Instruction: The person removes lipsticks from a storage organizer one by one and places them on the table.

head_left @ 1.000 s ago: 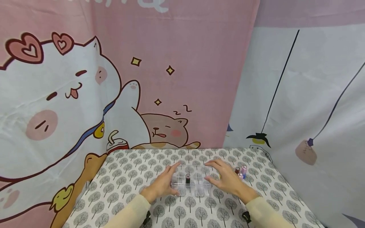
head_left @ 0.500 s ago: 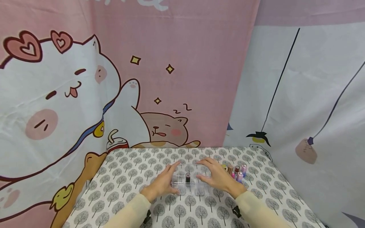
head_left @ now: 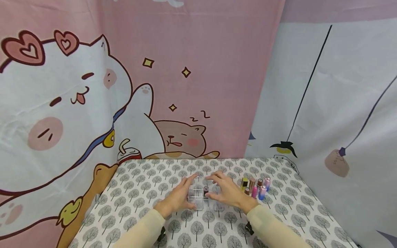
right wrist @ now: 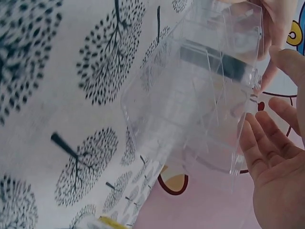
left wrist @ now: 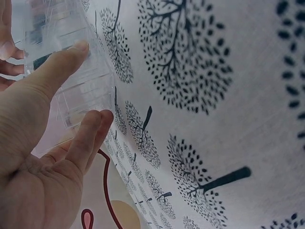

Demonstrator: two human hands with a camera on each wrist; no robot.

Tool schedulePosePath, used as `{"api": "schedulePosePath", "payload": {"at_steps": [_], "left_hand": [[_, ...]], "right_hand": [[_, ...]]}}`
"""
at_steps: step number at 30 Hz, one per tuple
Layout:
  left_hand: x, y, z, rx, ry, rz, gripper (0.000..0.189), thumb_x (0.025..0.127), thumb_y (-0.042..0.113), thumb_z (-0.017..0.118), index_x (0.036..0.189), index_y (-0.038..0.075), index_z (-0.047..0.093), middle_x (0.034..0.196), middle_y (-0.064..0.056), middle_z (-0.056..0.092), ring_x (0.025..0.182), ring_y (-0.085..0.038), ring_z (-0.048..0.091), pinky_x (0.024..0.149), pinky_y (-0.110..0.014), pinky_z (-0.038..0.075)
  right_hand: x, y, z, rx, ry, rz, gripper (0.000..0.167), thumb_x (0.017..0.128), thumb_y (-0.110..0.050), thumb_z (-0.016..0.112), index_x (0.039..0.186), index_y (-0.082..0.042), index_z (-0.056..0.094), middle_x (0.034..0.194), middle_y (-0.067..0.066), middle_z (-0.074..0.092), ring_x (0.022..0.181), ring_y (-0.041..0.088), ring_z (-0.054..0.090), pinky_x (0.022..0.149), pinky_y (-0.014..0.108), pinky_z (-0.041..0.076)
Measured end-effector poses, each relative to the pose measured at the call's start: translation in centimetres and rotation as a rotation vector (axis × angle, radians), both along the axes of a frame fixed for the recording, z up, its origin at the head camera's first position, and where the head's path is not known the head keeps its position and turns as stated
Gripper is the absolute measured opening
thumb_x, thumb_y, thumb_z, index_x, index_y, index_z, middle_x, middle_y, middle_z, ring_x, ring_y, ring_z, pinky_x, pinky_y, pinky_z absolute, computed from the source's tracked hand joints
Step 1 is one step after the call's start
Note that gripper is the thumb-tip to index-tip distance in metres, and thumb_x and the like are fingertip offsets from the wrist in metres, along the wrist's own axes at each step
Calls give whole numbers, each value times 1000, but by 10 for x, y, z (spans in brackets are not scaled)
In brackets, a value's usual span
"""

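A clear plastic organizer [head_left: 196, 203] with several compartments sits on the cloth. One dark lipstick tube [head_left: 206, 189] stands in a back-middle compartment and shows as a dark band [right wrist: 233, 69] through the plastic in the right wrist view. My left hand [head_left: 177, 197] grips the organizer's left end, thumb on the near side and fingers on the far side. Above the organizer's right part hovers my right hand [head_left: 230, 193], thumb and fingers spread apart, thumb tip beside the lipstick. Nothing is between its fingers; whether they touch the plastic I cannot tell.
To the right stands a group of cosmetics: a yellow-and-black tube [head_left: 244, 182], a bright pink tube [head_left: 254, 192], pink-and-blue tubes [head_left: 262, 193] and brown ones [head_left: 252, 183]. Tree-patterned cloth [head_left: 198, 229] covers the table. A cartoon curtain [head_left: 223, 86] hangs behind.
My right hand has moved left across the organizer, from its right end toward the lipstick, uncovering the cosmetics at right. The left hand keeps its hold; the organizer has barely shifted.
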State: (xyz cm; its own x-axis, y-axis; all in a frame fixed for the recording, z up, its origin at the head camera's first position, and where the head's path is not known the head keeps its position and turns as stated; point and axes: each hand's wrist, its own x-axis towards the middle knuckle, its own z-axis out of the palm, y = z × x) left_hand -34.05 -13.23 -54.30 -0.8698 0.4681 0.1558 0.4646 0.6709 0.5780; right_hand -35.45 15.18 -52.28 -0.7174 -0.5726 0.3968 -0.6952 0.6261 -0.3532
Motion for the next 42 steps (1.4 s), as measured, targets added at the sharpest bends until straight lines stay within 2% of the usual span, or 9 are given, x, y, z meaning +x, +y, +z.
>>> {"api": "schedulePosePath", "payload": {"at_steps": [5, 10, 14, 17, 20, 25, 31, 37, 42], "left_hand": [[-3, 1, -2, -15, 6, -6, 139, 81, 21, 110, 187, 32, 21, 158, -23, 57, 86, -3, 58, 73, -25, 58], [-3, 1, -1, -21, 11, -4, 138, 81, 21, 110, 187, 31, 22, 157, -23, 57, 86, -3, 58, 73, -25, 58], [-4, 1, -2, -14, 12, -5, 139, 80, 21, 110, 187, 32, 21, 155, -23, 58, 86, -5, 60, 72, -25, 58], [-4, 2, -3, -14, 9, -2, 141, 79, 22, 110, 187, 33, 21, 155, -23, 58, 88, -8, 62, 74, -25, 59], [-4, 2, -4, -15, 12, 1, 142, 78, 22, 111, 187, 34, 20, 155, -23, 58, 90, -9, 64, 76, -26, 60], [-3, 2, -4, -12, 10, 3, 142, 78, 22, 110, 187, 34, 20, 155, -23, 58, 90, -9, 64, 76, -26, 61], [-4, 2, -3, -16, 9, 2, 141, 79, 22, 110, 187, 33, 20, 156, -23, 58, 90, -7, 62, 75, -24, 60], [-4, 2, -3, -22, 10, 3, 141, 80, 22, 110, 187, 33, 20, 158, -23, 57, 88, -4, 60, 74, -25, 60], [-2, 2, -2, -21, 2, 4, 141, 79, 22, 110, 187, 33, 19, 162, -24, 56, 89, -7, 62, 75, -26, 60]], "right_hand": [[-2, -5, -4, -2, -23, 13, 63, 101, -40, 94, 153, -11, 72, 136, 9, 73, 113, 28, 78, 93, 36, 71], [-5, -9, -8, -2, 3, 31, 59, 100, -34, 95, 147, -5, 74, 129, 14, 76, 105, 29, 80, 87, 28, 69], [-7, -13, -11, -33, 32, 46, 47, 99, -23, 96, 136, 0, 79, 121, 16, 79, 97, 29, 82, 83, 30, 72], [-8, -16, -12, -52, 23, 50, 32, 100, -14, 94, 125, 0, 82, 114, 13, 82, 93, 25, 83, 83, 31, 73], [-8, -17, -12, -66, 10, 51, 23, 99, -9, 93, 119, 0, 83, 109, 10, 83, 92, 21, 83, 83, 29, 72], [-8, -18, -11, -78, 16, 51, 23, 98, -7, 93, 117, 0, 83, 108, 10, 84, 90, 16, 82, 82, 29, 73], [-7, -16, -6, -118, -6, 38, 22, 99, -7, 91, 118, -1, 84, 107, 8, 85, 90, 11, 80, 83, 23, 70], [-5, -15, 1, -132, 44, 45, 19, 100, -7, 91, 118, -5, 85, 106, 7, 84, 90, 12, 81, 83, 24, 71], [-1, -14, 6, -157, 29, 32, 18, 102, -8, 90, 119, -6, 85, 110, 7, 84, 93, 14, 82, 85, 26, 71]]}}
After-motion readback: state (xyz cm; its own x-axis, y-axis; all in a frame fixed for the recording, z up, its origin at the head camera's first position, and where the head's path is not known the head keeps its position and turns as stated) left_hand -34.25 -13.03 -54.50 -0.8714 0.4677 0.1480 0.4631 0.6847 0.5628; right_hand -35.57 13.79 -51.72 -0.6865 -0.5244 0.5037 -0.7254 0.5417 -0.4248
